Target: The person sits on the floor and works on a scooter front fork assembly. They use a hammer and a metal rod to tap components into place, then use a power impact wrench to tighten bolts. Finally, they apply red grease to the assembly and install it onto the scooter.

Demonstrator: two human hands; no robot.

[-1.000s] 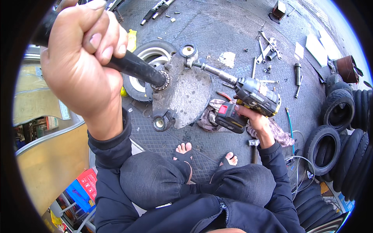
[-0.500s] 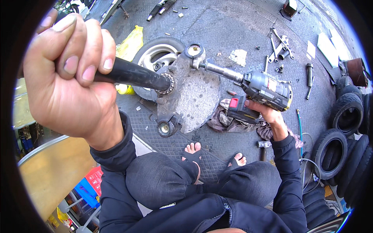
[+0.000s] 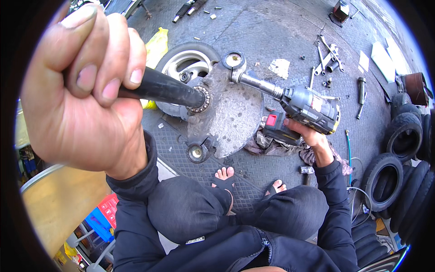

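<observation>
Close to the camera, my left hand (image 3: 93, 86) is wrapped round the upper part of a black steering stem (image 3: 165, 87). The stem slants down to a ring of bearing balls (image 3: 202, 99) on a dirt-caked fork clamp (image 3: 238, 111). Two round clamp rings stick out from it, a far ring (image 3: 233, 60) and a near ring (image 3: 196, 152). On the right, my right hand (image 3: 307, 132) grips the handle of a cordless impact wrench (image 3: 312, 106). Its long socket (image 3: 260, 85) points left and meets the side of the far ring; the bolt there is hidden.
A small wheel (image 3: 209, 51) lies behind the clamp, near a yellow bag (image 3: 157, 47). Crumpled rags (image 3: 272, 146) and a hammer (image 3: 306, 170) are under the wrench. Spanners (image 3: 324, 59) and sockets lie far right, tyres (image 3: 383, 181) at the right edge. A tan round surface (image 3: 68, 190) stands left.
The stem and clamp have shifted slightly right, and my left hand has come right with them. The wrench has turned a little, its socket still against the far ring.
</observation>
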